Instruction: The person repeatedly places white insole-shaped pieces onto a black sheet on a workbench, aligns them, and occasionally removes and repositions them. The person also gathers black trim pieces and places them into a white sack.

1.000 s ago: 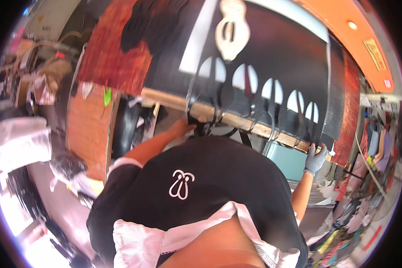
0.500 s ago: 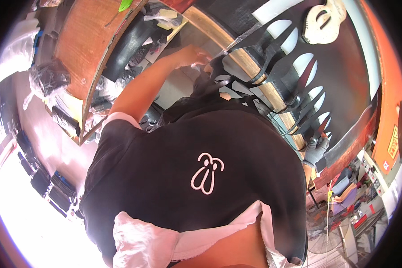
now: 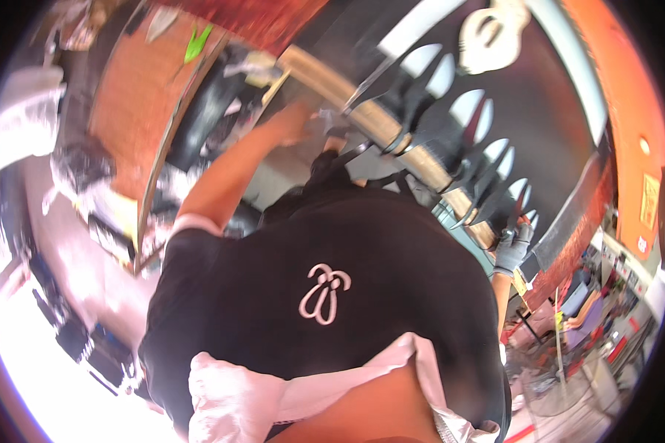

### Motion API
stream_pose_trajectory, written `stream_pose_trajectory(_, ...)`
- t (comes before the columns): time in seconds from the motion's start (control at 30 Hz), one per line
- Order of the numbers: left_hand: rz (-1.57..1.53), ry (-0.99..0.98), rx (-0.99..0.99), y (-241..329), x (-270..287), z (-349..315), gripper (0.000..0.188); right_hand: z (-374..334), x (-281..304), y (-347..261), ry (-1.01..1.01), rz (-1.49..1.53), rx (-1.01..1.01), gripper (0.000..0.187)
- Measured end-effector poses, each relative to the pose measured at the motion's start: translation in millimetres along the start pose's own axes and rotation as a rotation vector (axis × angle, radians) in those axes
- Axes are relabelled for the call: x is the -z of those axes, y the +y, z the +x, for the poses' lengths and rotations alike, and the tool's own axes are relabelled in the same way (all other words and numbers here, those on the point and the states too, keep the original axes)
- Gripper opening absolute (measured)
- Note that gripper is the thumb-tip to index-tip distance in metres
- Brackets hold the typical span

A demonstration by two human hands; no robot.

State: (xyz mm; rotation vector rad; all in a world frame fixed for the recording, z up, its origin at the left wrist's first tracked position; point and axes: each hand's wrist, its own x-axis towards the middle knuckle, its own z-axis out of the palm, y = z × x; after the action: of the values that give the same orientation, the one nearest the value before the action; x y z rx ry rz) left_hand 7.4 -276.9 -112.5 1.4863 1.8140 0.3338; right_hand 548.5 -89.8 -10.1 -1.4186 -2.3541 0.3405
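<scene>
A row of black strap-like pieces (image 3: 462,140) with pale oval patches lies along the dark table top, their thin ends hanging over its wooden front edge (image 3: 428,166). My right hand (image 3: 513,249), in a grey glove, is at the near right end of this row. Its fingers are curled at the last black strap piece (image 3: 515,216) and seem to pinch it. My bare left hand (image 3: 297,122) reaches forward, left of the table's wooden edge and above the floor. Motion smears its fingers, and a small pale blur shows by their tips.
A cream mask-shaped piece (image 3: 493,40) lies farther back on the dark table. An orange panel (image 3: 632,148) borders its right side. On my left stands a brown wooden board (image 3: 137,96) with bags and clutter around it. A fan and mixed goods (image 3: 569,376) fill the lower right.
The table and its row of pieces have shifted left in the view as my head turned. My left hand has moved slightly left and down and is more blurred. The right hand stays at the row's end.
</scene>
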Motion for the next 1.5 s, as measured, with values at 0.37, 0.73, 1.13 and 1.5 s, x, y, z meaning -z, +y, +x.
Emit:
stream_pose_trajectory(0.37,-0.875,0.117,-0.114,134,178,114,0.030,93,-5,-117,0.236,0.268,-0.137,0.031)
stream_pose_trajectory(0.73,-0.833,0.194,-0.315,201,215,338,0.043,236,-73,-192,-0.036,0.110,-0.047,0.081)
stream_pose_trajectory(1.13,-0.342,0.332,-0.491,194,196,494,0.044,271,-130,-206,0.094,-0.108,0.093,0.104)
stream_pose_trajectory(1.5,-0.727,0.154,-0.401,204,221,471,0.031,276,-108,-209,0.209,0.039,0.179,0.085)
